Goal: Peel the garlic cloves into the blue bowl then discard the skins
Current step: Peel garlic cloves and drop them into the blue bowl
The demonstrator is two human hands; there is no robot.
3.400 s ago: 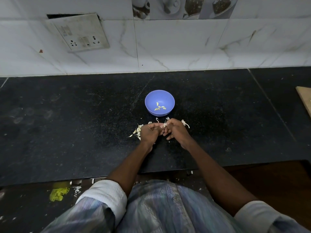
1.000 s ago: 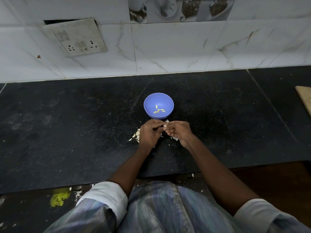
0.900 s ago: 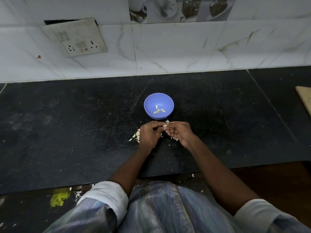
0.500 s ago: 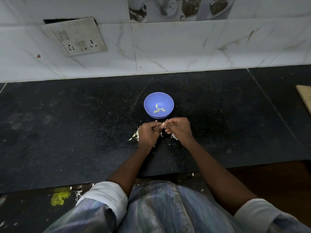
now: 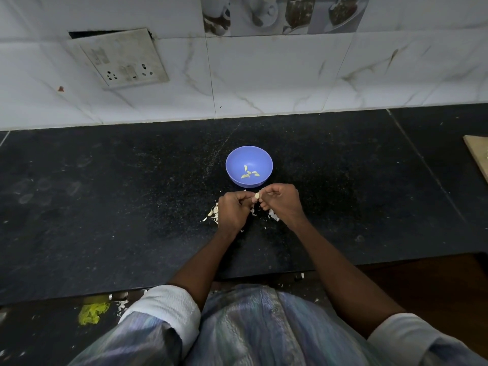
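- The left hand (image 5: 232,210) and right hand (image 5: 281,200) meet just in front of the blue bowl (image 5: 248,166), fingers curled, both pinching one garlic clove (image 5: 256,195) between them.
- The bowl stands mid-bench, nearer the wall edge, with a few peeled cloves (image 5: 249,173) lying inside (four or five, hard to count).
- Loose skins (image 5: 212,213) lie on the black bench (image 5: 105,207) beside and under the hands, toward its front edge.
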